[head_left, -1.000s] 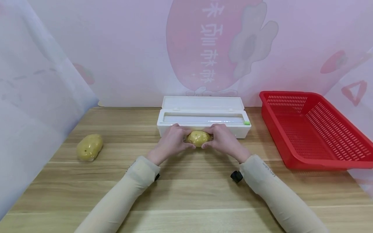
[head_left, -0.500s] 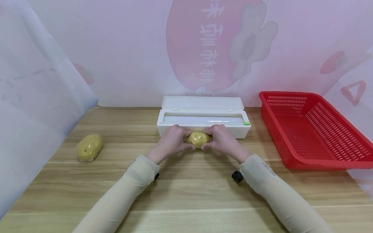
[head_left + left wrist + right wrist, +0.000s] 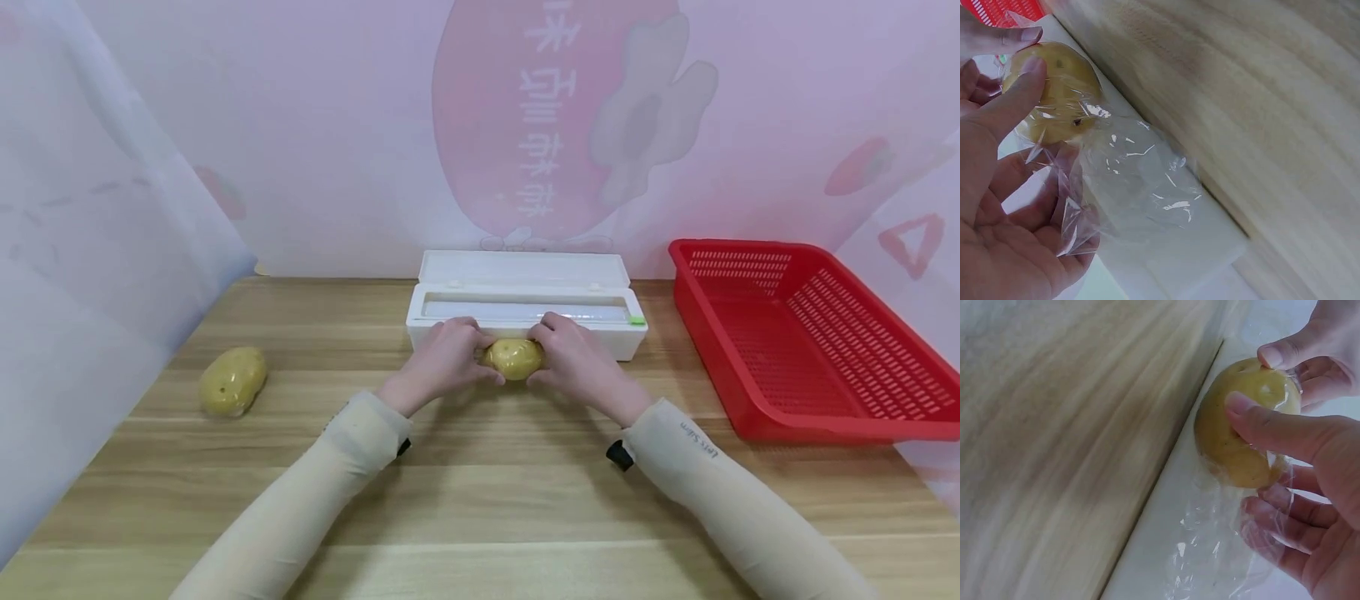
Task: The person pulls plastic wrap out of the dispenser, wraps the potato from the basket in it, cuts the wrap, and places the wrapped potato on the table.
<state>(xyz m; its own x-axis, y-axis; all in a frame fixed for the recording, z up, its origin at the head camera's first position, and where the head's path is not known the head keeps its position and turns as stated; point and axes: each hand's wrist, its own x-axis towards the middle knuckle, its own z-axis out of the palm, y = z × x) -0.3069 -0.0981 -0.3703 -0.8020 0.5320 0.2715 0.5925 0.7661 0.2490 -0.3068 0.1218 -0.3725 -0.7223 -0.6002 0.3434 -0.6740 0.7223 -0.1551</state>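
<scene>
Between my two hands is a yellow potato [image 3: 514, 359] with clear plastic film about it. My left hand [image 3: 450, 360] holds its left side, the thumb lying on the skin in the left wrist view. On the other side my right hand [image 3: 573, 360] grips it, thumb across the potato [image 3: 1235, 425] in the right wrist view. Loose, crinkled cling film [image 3: 1141, 175] spreads out past the potato, and some lies over the left fingers. Right behind the hands stands a white cling film dispenser [image 3: 622, 337], lid up, its roll [image 3: 517, 311] visible inside.
Another potato [image 3: 233, 382], shiny as if wrapped, lies on the wooden table [image 3: 480, 508] at the left. A red plastic basket [image 3: 720, 367] with slotted walls stands at the right. A patterned pale wall covering [image 3: 337, 142] rises behind the table.
The right hand has shifted slightly on the potato, its thumb now a little farther right. The left hand keeps its hold. The head view has tilted very slightly.
</scene>
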